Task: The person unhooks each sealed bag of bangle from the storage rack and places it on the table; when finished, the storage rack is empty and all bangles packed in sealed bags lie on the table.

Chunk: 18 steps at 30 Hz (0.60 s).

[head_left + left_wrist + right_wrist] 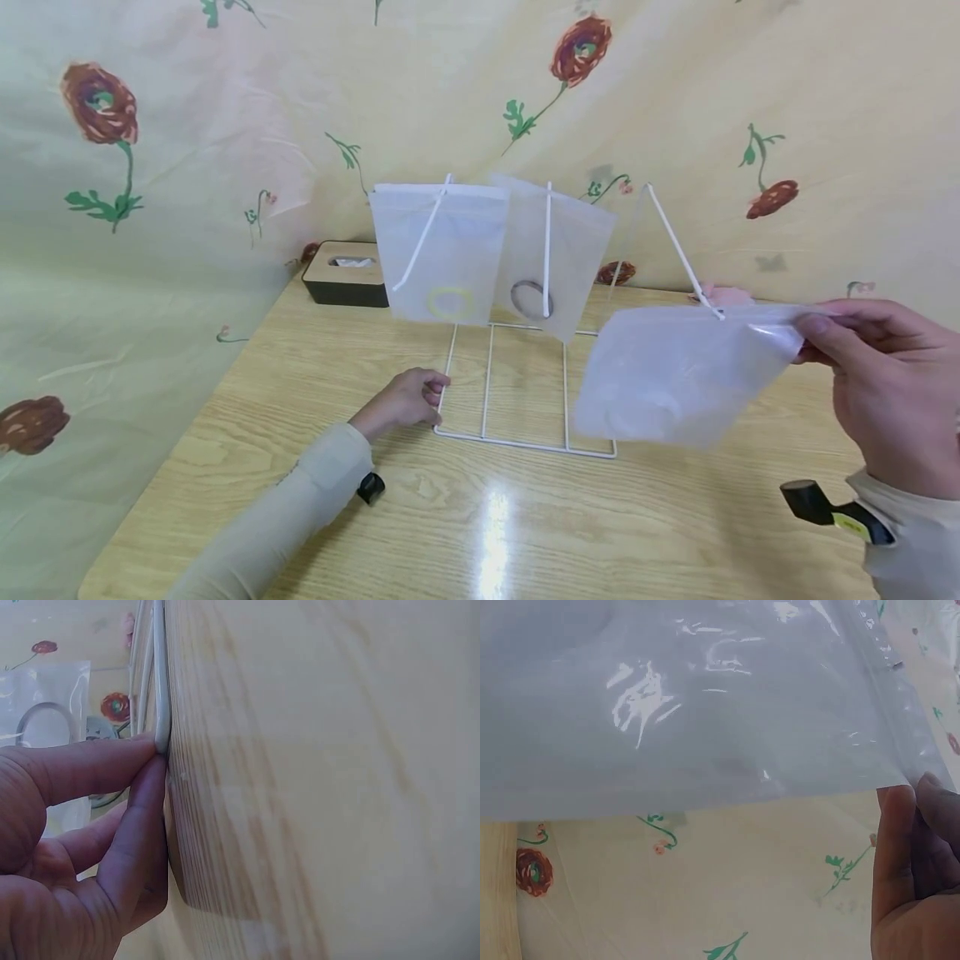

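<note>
A white wire rack (pixel 525 445) stands on the table with three long prongs pointing forward. My left hand (pixel 408 398) holds the left side of its base near the front corner; in the left wrist view, thumb and forefinger pinch the white wire (pixel 161 690). My right hand (pixel 885 358) pinches the top right corner of a translucent zip bag (pixel 675 375), with a faint ring shape inside. The tip of the right prong (pixel 678 242) shows at this bag's top edge. A bag with a yellow ring (pixel 442 250) hangs on the left prong, one with a dark ring (pixel 558 250) on the middle prong.
A tissue box (pixel 345 293) with a wooden top stands at the back left of the wooden table (pixel 300 375). Something pink (pixel 726 295) lies behind the right bag, partly hidden. Flower-printed cloth (pixel 247 108) hangs behind the table.
</note>
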Tool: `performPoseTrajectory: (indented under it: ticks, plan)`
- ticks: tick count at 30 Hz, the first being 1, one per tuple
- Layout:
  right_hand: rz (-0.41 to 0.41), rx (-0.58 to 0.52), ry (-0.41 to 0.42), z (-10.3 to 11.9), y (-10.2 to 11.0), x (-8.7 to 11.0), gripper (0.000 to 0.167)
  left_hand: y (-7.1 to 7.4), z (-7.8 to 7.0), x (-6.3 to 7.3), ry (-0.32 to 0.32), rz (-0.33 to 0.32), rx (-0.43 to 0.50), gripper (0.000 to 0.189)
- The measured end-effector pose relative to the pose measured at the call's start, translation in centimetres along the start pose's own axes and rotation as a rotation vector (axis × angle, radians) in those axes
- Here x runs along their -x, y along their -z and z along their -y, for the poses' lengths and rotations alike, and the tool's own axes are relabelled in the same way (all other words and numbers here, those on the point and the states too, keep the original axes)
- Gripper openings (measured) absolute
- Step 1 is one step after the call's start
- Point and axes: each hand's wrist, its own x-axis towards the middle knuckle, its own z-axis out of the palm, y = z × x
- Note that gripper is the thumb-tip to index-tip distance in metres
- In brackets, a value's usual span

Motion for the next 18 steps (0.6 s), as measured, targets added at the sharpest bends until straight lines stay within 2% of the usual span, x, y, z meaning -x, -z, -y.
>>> performPoseTrajectory:
  ticks: [5,9,12,18]
  plan:
    - [0.031,-0.008,0.0,0.1,0.4,0.2,0.017,-0.1,0.1,0.1,0.0,-0.003,0.006,0.065]
    - [0.053,-0.095,0.015,0.1,0.5,0.2,0.015,-0.2,0.1,0.1,0.001,-0.004,0.011,0.064]
    - [0.031,-0.136,0.005,0.2,0.7,0.1,0.014,-0.2,0.1,0.1,0.003,-0.005,0.015,0.064]
    - [-0.023,-0.029,0.004,0.3,2.4,-0.2,0.014,-0.1,0.0,0.0,0.017,-0.004,0.022,0.063]
